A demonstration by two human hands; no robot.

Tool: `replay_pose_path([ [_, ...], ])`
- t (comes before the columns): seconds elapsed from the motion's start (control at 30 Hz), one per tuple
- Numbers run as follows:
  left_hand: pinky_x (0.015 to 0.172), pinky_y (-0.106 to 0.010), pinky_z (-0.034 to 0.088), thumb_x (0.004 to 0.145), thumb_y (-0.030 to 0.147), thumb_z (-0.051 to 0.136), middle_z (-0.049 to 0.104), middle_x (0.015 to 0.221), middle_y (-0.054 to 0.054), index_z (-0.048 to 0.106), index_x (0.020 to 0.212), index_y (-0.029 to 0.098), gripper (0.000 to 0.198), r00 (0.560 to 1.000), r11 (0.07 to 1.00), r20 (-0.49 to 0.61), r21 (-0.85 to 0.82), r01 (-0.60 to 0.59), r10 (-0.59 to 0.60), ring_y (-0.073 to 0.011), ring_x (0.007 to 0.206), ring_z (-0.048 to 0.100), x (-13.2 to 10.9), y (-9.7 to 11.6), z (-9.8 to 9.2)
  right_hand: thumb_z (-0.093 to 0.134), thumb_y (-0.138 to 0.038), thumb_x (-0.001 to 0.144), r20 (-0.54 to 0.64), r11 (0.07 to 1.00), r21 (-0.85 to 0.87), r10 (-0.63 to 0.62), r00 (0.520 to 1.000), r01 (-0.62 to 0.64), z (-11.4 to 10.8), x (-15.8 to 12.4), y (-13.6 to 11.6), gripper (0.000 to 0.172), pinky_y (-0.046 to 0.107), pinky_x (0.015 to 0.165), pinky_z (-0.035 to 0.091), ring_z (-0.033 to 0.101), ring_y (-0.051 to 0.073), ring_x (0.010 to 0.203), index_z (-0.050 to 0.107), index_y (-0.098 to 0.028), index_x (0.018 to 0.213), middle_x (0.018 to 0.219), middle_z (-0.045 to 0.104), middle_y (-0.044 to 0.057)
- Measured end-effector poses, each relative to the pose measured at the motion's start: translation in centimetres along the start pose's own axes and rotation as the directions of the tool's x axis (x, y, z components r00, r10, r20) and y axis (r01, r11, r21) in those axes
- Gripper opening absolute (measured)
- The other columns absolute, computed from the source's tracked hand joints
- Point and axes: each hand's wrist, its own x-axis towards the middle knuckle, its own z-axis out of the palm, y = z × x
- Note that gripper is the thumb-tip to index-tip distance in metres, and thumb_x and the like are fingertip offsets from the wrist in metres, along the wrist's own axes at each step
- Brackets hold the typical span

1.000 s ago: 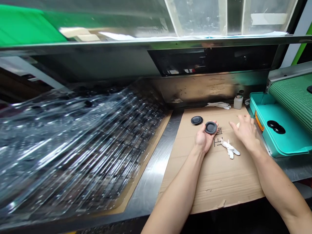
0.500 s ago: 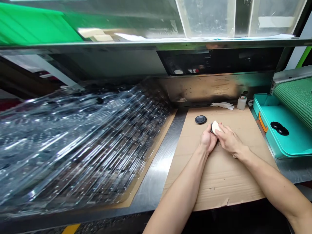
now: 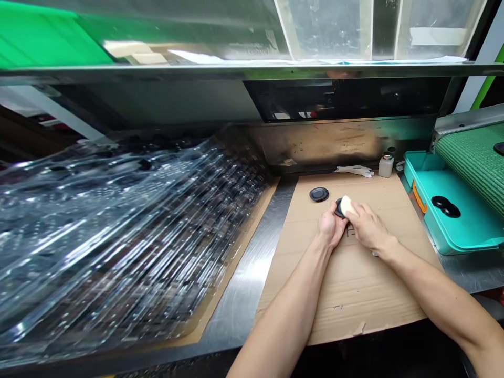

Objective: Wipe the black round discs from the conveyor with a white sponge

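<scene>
Teal bin [image 3: 474,212] right | bottle [image 3: 386,166] behind | pad [image 3: 345,204] part-hides held disc [image 3: 338,208]

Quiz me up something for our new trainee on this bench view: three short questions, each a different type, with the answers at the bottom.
1. Multiple choice: what does the right hand hold? A) a bottle, B) a white pad, C) nothing.
2. True or false: the left hand holds a black disc.
3. Fill in: seen from the head camera, the teal bin is to the ____ of the cardboard sheet.

Key: 1. B; 2. true; 3. right.
</scene>
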Motion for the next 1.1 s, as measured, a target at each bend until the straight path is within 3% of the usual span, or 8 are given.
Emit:
replay_pose_path([
  [0.1,0.102,-0.040,0.058,0.108,0.032,0.037,0.075,0.117,-0.017,0.069,0.108,0.011,0.038,0.999,1.000,-0.047,0.003,-0.023,0.023,-0.0251,0.116,0.071,-0.1,0.6,0.0,0.048,-0.011,0.096,-0.050,0.992,-0.010,0.123,0.991,-0.124,-0.1,0.0,1.9,0.046,0.044,0.110,0.048,0.045,0.031,0.137,0.065,-0.018,0.139,0.161,0.044,0.016],
  [0.27,0.091,-0.041,0.060,0.108,0.046,0.034,0.072,0.128,-0.019,0.066,0.116,0.017,0.044,0.999,0.998,0.035,-0.046,0.038,-0.037,-0.0284,0.117,0.071,-0.5,1.7,-0.2,0.042,-0.020,0.103,-0.186,0.953,0.009,0.298,0.936,-0.302,-0.7,-0.5,5.3,0.037,0.041,0.106,0.045,0.048,0.031,0.130,0.072,-0.018,0.125,0.150,0.055,0.015],
  [0.43,0.080,-0.036,0.058,0.104,0.036,0.037,0.073,0.122,-0.019,0.066,0.111,0.016,0.036,0.991,0.996,0.118,-0.050,0.071,-0.065,-0.0288,0.111,0.072,-0.8,2.0,-0.2,0.051,-0.040,0.104,-0.262,0.921,0.002,0.376,0.889,-0.389,-0.9,-0.6,5.4,0.034,0.043,0.102,0.041,0.052,0.033,0.121,0.071,-0.020,0.122,0.137,0.062,0.014],
  [0.57,0.093,-0.034,0.054,0.093,0.033,0.068,0.072,0.121,-0.016,0.065,0.118,0.017,0.030,0.978,0.957,0.086,0.208,-0.203,0.189,-0.0270,0.115,0.069,-1.0,1.2,0.1,0.050,-0.042,0.105,-0.232,0.924,0.024,0.377,0.897,-0.382,-1.5,-0.5,4.9,0.032,0.036,0.091,0.041,0.061,0.026,0.106,0.074,-0.021,0.108,0.115,0.071,0.012],
  [0.7,0.124,-0.037,0.033,0.065,0.015,0.094,0.064,0.139,-0.012,0.061,0.136,0.025,0.079,0.823,0.688,0.153,0.477,-0.547,0.548,-0.0279,0.141,0.051,-2.1,0.7,0.5,0.056,-0.055,0.100,-0.016,0.947,0.157,0.286,0.958,-0.280,-2.6,-0.8,4.7,0.041,0.028,0.069,0.038,0.064,0.019,0.079,0.072,-0.021,0.082,0.085,0.073,0.005],
  [0.8,0.130,-0.041,0.023,0.064,0.012,0.093,0.059,0.147,-0.012,0.058,0.142,0.027,0.087,0.803,0.643,0.198,0.506,-0.575,0.562,-0.0304,0.150,0.039,-2.9,1.0,0.8,0.074,-0.057,0.084,0.185,0.953,0.256,0.119,0.976,-0.164,-2.8,-1.2,4.7,0.036,0.025,0.061,0.034,0.061,0.015,0.066,0.069,-0.022,0.080,0.072,0.071,0.000],
  [0.9,0.128,-0.039,0.027,0.065,0.004,0.089,0.060,0.145,-0.011,0.058,0.144,0.026,0.088,0.802,0.664,0.168,0.478,-0.575,0.574,-0.0302,0.152,0.037,-3.2,1.4,1.1,0.072,-0.041,0.085,0.298,0.947,0.285,0.056,0.953,-0.145,-2.4,-1.4,4.9,0.018,0.024,0.057,0.032,0.054,0.012,0.053,0.068,-0.023,0.085,0.062,0.066,-0.004],
  [1.1,0.126,-0.041,0.033,0.073,-0.001,0.081,0.064,0.140,-0.012,0.060,0.143,0.024,0.077,0.825,0.739,0.077,0.404,-0.539,0.560,-0.0305,0.150,0.042,-3.4,1.6,1.4,0.053,-0.036,0.095,-0.004,0.959,0.268,0.094,0.996,-0.090,-2.5,-0.8,4.9,0.024,0.027,0.063,0.033,0.056,0.016,0.067,0.063,-0.021,0.078,0.074,0.066,0.001],
])
